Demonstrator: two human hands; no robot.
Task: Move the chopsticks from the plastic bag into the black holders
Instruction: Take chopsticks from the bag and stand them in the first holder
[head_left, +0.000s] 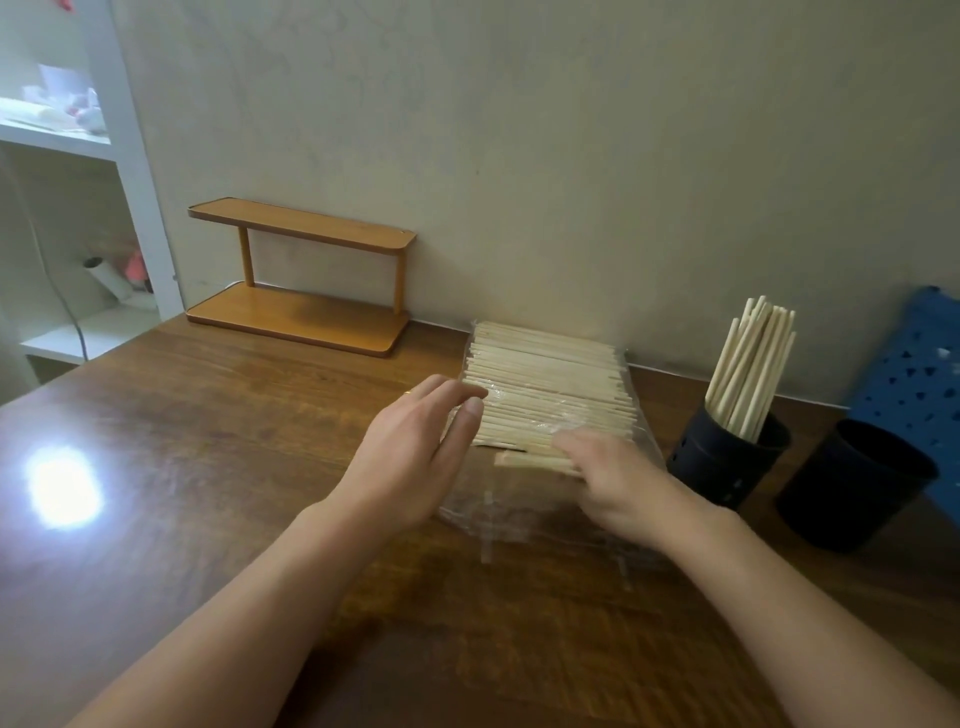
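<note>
A clear plastic bag (519, 514) lies on the wooden table (182, 441) with a flat stack of pale wooden chopsticks (545, 384) inside it. My left hand (415, 457) rests at the bag's left edge, fingers spread against the chopstick ends. Over the near side of the stack, my right hand (608, 478) has its fingers on a few chopsticks pulled slightly toward me. To the right stand two black holders: the nearer-to-bag holder (722, 467) has a bundle of chopsticks (753, 369) upright in it, the other holder (852, 488) looks empty.
A small two-tier wooden shelf (301, 280) stands against the wall at the back left. A blue perforated basket (914, 374) sits behind the black holders at the right edge. A white shelving unit (78, 182) stands beyond the table's left end.
</note>
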